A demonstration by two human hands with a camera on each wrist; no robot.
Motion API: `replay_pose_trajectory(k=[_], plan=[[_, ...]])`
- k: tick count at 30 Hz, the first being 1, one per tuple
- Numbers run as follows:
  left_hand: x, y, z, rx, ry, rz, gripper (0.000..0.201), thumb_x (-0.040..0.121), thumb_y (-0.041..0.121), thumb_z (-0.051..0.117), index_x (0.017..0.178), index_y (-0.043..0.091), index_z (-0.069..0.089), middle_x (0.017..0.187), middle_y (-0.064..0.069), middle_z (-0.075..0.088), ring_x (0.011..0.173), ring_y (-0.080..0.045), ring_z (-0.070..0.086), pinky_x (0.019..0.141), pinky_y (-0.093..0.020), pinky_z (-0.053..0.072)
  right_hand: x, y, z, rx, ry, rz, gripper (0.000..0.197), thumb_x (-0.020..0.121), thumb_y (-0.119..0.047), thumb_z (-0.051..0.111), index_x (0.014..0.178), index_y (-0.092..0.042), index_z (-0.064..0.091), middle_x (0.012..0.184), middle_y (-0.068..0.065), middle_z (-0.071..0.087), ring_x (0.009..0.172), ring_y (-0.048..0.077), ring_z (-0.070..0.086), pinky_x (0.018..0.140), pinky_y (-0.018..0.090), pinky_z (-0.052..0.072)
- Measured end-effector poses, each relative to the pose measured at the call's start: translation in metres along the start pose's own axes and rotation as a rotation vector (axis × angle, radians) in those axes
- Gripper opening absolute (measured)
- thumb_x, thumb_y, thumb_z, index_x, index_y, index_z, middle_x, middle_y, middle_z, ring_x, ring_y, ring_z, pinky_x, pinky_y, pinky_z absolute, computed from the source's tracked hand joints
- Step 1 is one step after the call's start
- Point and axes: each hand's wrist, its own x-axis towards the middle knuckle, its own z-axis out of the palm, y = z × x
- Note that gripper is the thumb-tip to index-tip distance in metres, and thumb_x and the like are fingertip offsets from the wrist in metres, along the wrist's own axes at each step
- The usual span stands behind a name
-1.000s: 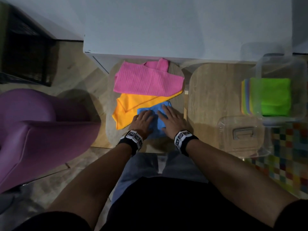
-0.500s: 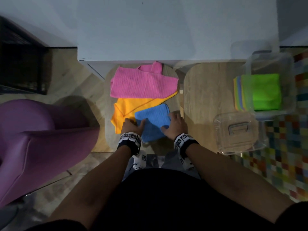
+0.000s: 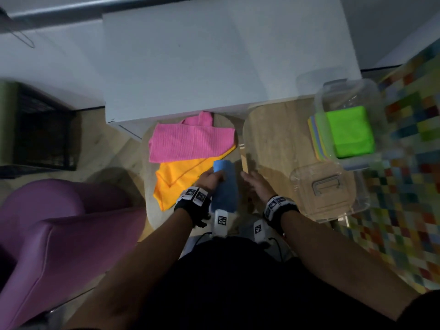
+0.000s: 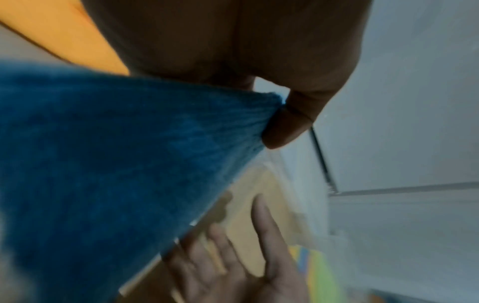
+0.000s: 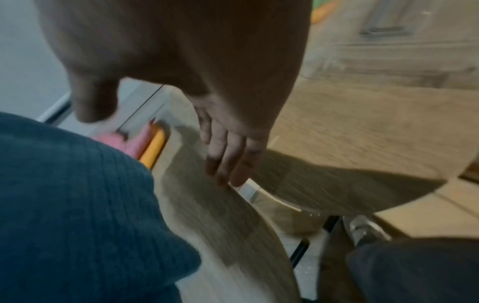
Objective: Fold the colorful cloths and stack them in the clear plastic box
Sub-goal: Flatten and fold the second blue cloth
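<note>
My left hand (image 3: 215,179) pinches one end of the folded blue cloth (image 3: 225,189) and holds it up off the left wooden table (image 3: 152,210). In the left wrist view the thumb presses into the blue cloth (image 4: 103,164). My right hand (image 3: 253,183) is just right of the cloth, fingers straight and holding nothing; its fingertips (image 5: 228,174) hover at the table's edge. A pink cloth (image 3: 190,141) and an orange cloth (image 3: 176,181) lie unfolded further back. The clear plastic box (image 3: 320,108) stands at the right with a folded green cloth (image 3: 350,132) on top of its stack.
The box's clear lid (image 3: 321,191) with a grey handle lies on the right wooden table (image 3: 269,139), in front of the box. A purple chair (image 3: 59,229) is at my left. A white cabinet (image 3: 226,55) stands behind the tables, and a checkered rug (image 3: 409,186) lies at the right.
Both hands were pressing and folding the blue cloth flat on the table. Now the left hand has lifted it, and the right hand has let go and moved slightly right.
</note>
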Motion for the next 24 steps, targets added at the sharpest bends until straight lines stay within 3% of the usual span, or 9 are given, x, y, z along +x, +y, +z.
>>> replay_pose_trajectory(k=[2, 4, 5, 7, 12, 14, 17, 21, 24], plan=[[-0.012, 0.021, 0.019, -0.14, -0.085, -0.046, 0.034, 0.044, 0.03, 0.062, 0.076, 0.019, 0.068, 0.08, -0.008, 0.062, 0.078, -0.027, 0.054, 0.065, -0.041, 0.044, -0.016, -0.015, -0.015, 0.282, -0.153, 0.036, 0.072, 0.061, -0.07, 0.074, 0.103, -0.013, 0.063, 0.087, 0.006, 0.066, 0.07, 0.02, 0.065, 0.059, 0.026, 0.052], [-0.026, 0.041, 0.039, -0.262, -0.201, -0.114, 0.051, 0.048, 0.024, 0.059, 0.096, 0.009, 0.066, 0.084, -0.012, 0.063, 0.078, -0.03, 0.057, 0.06, -0.034, 0.047, -0.022, -0.022, -0.037, 0.444, -0.237, 0.025, 0.069, 0.076, -0.056, 0.071, 0.118, -0.002, 0.062, 0.105, 0.02, 0.067, 0.093, 0.033, 0.067, 0.083, 0.042, 0.056], [-0.03, 0.05, 0.047, -0.307, -0.252, -0.136, 0.056, 0.05, 0.023, 0.059, 0.104, 0.006, 0.064, 0.088, -0.014, 0.064, 0.079, -0.033, 0.059, 0.061, -0.034, 0.048, -0.024, -0.024, -0.048, 0.463, -0.254, 0.024, 0.078, 0.072, -0.052, 0.076, 0.129, -0.002, 0.056, 0.117, 0.024, 0.063, 0.107, 0.039, 0.062, 0.098, 0.053, 0.048], [-0.029, 0.061, 0.061, -0.369, -0.313, -0.141, 0.053, 0.056, 0.021, 0.058, 0.106, 0.005, 0.062, 0.092, -0.016, 0.066, 0.081, -0.035, 0.06, 0.066, -0.037, 0.049, -0.028, -0.03, -0.072, 0.424, -0.233, 0.029, 0.081, 0.066, -0.043, 0.081, 0.131, -0.002, 0.054, 0.12, 0.023, 0.06, 0.112, 0.04, 0.056, 0.106, 0.058, 0.038], [0.006, 0.072, 0.096, -0.267, -0.119, -0.086, 0.033, 0.077, 0.023, 0.063, 0.107, 0.009, 0.059, 0.108, -0.012, 0.062, 0.094, -0.031, 0.059, 0.068, -0.037, 0.051, -0.018, -0.052, -0.123, 0.107, 0.192, -0.227, 0.03, 0.07, -0.029, 0.078, 0.092, -0.01, 0.07, 0.099, 0.013, 0.069, 0.085, 0.028, 0.066, 0.083, 0.042, 0.054], [0.024, 0.068, 0.111, -0.196, -0.062, -0.032, 0.032, 0.084, 0.023, 0.065, 0.111, 0.011, 0.053, 0.112, -0.013, 0.061, 0.095, -0.033, 0.06, 0.061, -0.039, 0.055, -0.015, -0.064, -0.138, -0.112, 0.333, -0.359, 0.016, 0.083, -0.021, 0.07, 0.093, -0.009, 0.067, 0.091, 0.008, 0.068, 0.082, 0.022, 0.063, 0.074, 0.033, 0.05], [0.046, 0.066, 0.127, -0.078, 0.043, 0.049, 0.03, 0.087, 0.032, 0.061, 0.112, 0.019, 0.048, 0.117, -0.014, 0.061, 0.096, -0.03, 0.061, 0.078, -0.05, 0.056, -0.013, -0.081, -0.144, -0.209, 0.353, -0.446, 0.03, 0.092, -0.021, 0.06, 0.119, -0.009, 0.059, 0.109, 0.009, 0.067, 0.097, 0.026, 0.064, 0.082, 0.037, 0.052], [0.055, 0.067, 0.138, -0.03, 0.176, 0.187, 0.048, 0.089, 0.036, 0.062, 0.13, 0.019, 0.044, 0.125, -0.005, 0.058, 0.105, -0.022, 0.059, 0.093, -0.037, 0.049, -0.003, -0.086, -0.141, -0.417, 0.441, -0.411, 0.064, 0.091, -0.021, 0.057, 0.149, -0.017, 0.03, 0.136, 0.013, 0.054, 0.117, 0.031, 0.055, 0.095, 0.037, 0.046], [0.061, 0.061, 0.138, 0.075, 0.243, 0.148, 0.068, 0.082, 0.035, 0.071, 0.139, 0.015, 0.04, 0.13, -0.001, 0.051, 0.113, -0.02, 0.055, 0.095, -0.032, 0.045, 0.004, -0.08, -0.133, -0.713, 0.47, -0.421, 0.075, 0.088, -0.018, 0.057, 0.152, -0.011, 0.017, 0.142, 0.018, 0.045, 0.125, 0.035, 0.047, 0.1, 0.04, 0.043]])
